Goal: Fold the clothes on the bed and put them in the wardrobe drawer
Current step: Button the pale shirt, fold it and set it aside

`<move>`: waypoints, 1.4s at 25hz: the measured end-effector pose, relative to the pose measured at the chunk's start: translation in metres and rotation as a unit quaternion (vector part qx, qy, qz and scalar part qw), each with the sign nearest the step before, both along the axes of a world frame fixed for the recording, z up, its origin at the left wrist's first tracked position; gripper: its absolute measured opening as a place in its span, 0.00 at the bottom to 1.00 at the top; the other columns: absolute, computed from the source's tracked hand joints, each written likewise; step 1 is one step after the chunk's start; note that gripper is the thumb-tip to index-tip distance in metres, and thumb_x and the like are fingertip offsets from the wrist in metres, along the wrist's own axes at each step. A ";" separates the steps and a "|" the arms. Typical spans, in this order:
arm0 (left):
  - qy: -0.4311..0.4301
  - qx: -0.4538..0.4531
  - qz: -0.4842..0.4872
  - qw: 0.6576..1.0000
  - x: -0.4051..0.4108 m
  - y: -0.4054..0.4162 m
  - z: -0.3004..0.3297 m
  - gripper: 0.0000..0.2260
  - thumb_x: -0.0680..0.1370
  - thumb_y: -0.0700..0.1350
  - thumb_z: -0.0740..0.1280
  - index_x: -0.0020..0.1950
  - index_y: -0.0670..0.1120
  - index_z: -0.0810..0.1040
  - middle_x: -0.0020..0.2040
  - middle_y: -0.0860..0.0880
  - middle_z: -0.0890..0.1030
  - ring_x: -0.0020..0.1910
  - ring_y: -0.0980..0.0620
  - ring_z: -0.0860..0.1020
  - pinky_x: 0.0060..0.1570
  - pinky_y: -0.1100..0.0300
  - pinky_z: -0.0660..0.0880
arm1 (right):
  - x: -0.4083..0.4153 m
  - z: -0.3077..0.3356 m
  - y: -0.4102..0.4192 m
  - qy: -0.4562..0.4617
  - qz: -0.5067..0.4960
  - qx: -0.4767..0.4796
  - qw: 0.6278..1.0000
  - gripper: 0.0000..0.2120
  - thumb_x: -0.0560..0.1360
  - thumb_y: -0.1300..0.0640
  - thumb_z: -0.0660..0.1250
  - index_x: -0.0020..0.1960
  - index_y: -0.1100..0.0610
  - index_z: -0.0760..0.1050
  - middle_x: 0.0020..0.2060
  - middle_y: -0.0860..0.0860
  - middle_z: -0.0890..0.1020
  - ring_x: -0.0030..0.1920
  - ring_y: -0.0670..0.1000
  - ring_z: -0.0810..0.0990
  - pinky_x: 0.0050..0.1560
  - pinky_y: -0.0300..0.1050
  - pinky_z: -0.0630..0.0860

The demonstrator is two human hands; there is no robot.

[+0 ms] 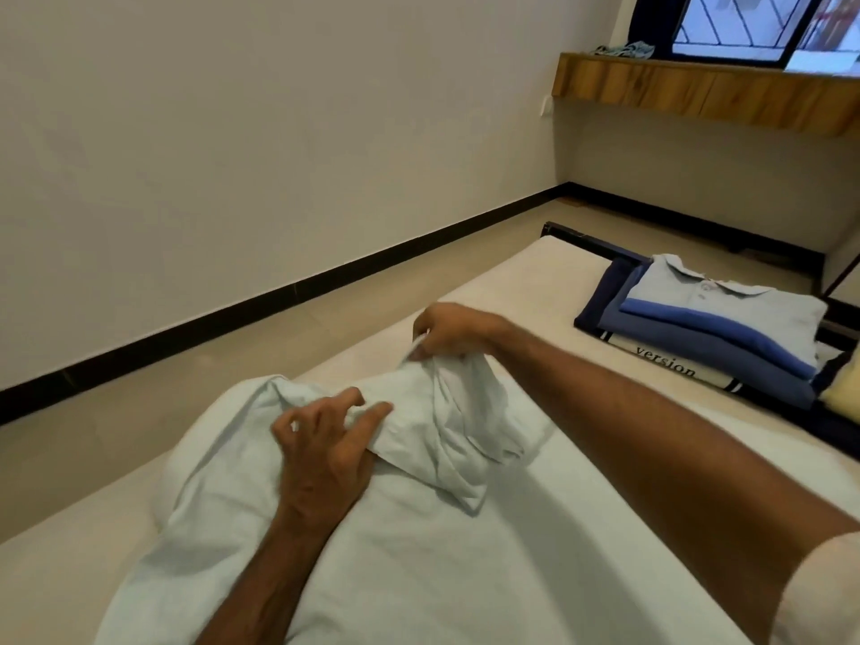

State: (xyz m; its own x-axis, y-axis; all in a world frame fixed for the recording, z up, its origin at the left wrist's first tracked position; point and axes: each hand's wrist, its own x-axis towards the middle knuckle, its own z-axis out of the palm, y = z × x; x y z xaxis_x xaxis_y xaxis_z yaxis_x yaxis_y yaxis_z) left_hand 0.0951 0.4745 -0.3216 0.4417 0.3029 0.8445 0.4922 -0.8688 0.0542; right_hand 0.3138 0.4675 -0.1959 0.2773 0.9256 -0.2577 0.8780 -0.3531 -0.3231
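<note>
Two hands at work on one pale green shirt [419, 528], which lies spread across the cream mattress [581, 290] in front of me, its upper end crumpled into folds.

My left hand [325, 439] sits on the shirt near its bunched top. Thumb and forefinger pinch a ridge of cloth; the other fingers are curled and lifted off the fabric. Forearm runs down over the shirt toward the lower edge of the view.

My right hand [451, 332] is farther up the bed, at the far end of the same shirt. Fingers and thumb are closed on a gathered bit of fabric and hold it raised off the mattress, so cloth drapes down from the grip in loose folds. Which part of the shirt this is, I cannot tell. A light sleeve [819, 593] shows at the upper arm.

Well apart from the hands, at the far right of the bed, a stack of folded clothes [698, 337]: a light blue polo with a darker blue band on top, more blue pieces under it, and at the bottom a white piece with the printed word "version". Just beside the stack, at the frame edge, something pale yellow [844, 398], too cut off to identify.

Tiled floor [186, 374] runs beside the bed to a black skirting. A wooden ledge [698, 90] sits under the window, with a small crumpled bluish cloth [626, 50] on it.
</note>
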 end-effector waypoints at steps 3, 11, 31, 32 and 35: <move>-0.002 -0.004 -0.008 1.000 -0.001 -0.002 0.014 0.13 0.75 0.40 0.66 0.56 0.47 0.85 0.44 0.46 0.78 0.41 0.44 0.75 0.42 0.50 0.64 | 0.038 0.028 -0.011 0.051 -0.124 0.163 0.977 0.07 0.80 0.57 0.65 0.55 0.60 0.77 0.43 0.52 0.78 0.43 0.54 0.79 0.33 0.41 0.75; -0.068 -0.453 -0.080 0.886 0.003 0.000 0.041 0.13 0.81 0.40 0.65 0.63 0.53 0.80 0.31 0.51 0.83 0.25 0.51 0.80 0.28 0.55 0.79 | 0.101 0.045 -0.058 0.283 -0.314 0.109 0.900 0.11 0.82 0.62 0.64 0.59 0.56 0.83 0.54 0.58 0.82 0.51 0.58 0.85 0.49 0.53 0.85; 0.429 -0.290 -0.007 0.855 0.145 0.024 0.005 0.40 0.67 0.79 0.33 0.78 0.68 0.39 0.82 0.56 0.40 0.81 0.42 0.41 0.71 0.25 0.43 | 0.223 -0.069 -0.262 -0.066 -0.131 0.037 0.988 0.24 0.72 0.31 0.69 0.59 0.47 0.74 0.51 0.43 0.78 0.49 0.46 0.76 0.52 0.44 0.75; 0.433 -0.289 -0.009 0.854 0.146 0.025 0.004 0.41 0.66 0.79 0.32 0.78 0.68 0.39 0.82 0.56 0.40 0.81 0.42 0.41 0.71 0.25 0.43 | 0.233 -0.066 -0.279 -0.038 -0.136 0.030 0.989 0.22 0.72 0.33 0.71 0.54 0.50 0.74 0.45 0.44 0.78 0.44 0.46 0.75 0.45 0.42 0.73; 0.438 -0.292 -0.013 0.850 0.147 0.027 0.004 0.41 0.65 0.80 0.33 0.77 0.70 0.38 0.82 0.55 0.40 0.81 0.42 0.41 0.71 0.26 0.43 | 0.253 -0.067 -0.318 -0.068 -0.148 0.043 0.986 0.16 0.77 0.38 0.67 0.44 0.51 0.74 0.39 0.46 0.77 0.41 0.50 0.75 0.41 0.45 0.72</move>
